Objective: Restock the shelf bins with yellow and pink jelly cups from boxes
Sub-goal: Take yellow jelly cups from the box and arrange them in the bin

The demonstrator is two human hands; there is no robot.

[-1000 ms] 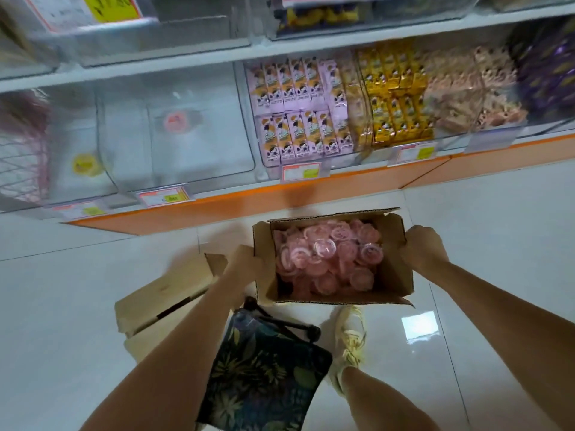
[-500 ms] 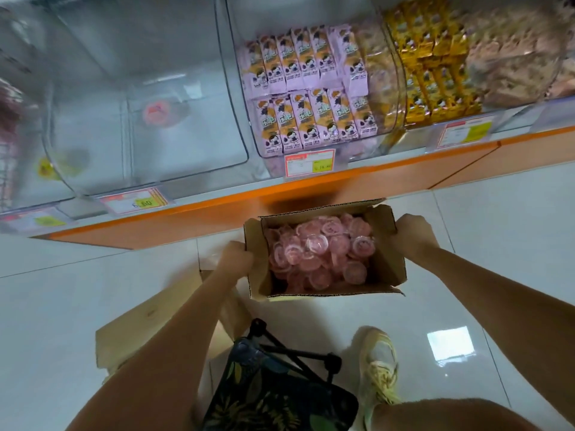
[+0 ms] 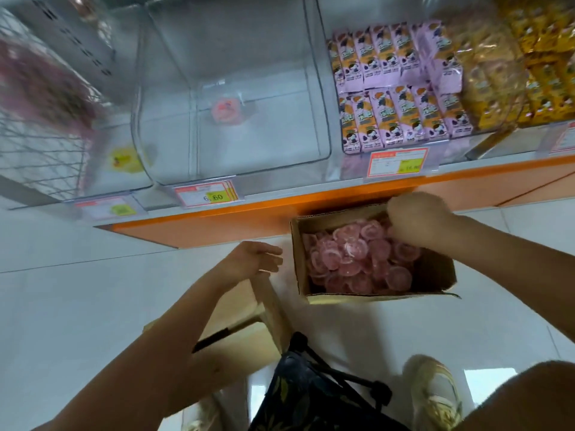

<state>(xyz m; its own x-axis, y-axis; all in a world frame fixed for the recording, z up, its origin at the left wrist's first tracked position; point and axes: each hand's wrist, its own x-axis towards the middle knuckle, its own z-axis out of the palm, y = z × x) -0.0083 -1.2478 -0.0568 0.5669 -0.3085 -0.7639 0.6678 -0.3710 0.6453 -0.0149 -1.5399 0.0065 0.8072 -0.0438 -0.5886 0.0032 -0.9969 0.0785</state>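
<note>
Cardboard box (image 3: pixel 435 270) was seen on the floor by the shelf's orange edge, packed with pink jelly cups (image 3: pixel 351 259). The right hand (image 3: pixel 417 219) was buried among cups at its far right corner, fingers hidden, grip impossible to tell. The left hand (image 3: pixel 252 259) was held loosely spread just beside the box's left wall, nothing gripped

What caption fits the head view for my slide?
Right hand reaches into the box of pink cups; left hand hovers open beside it, below a near-empty bin.
</note>
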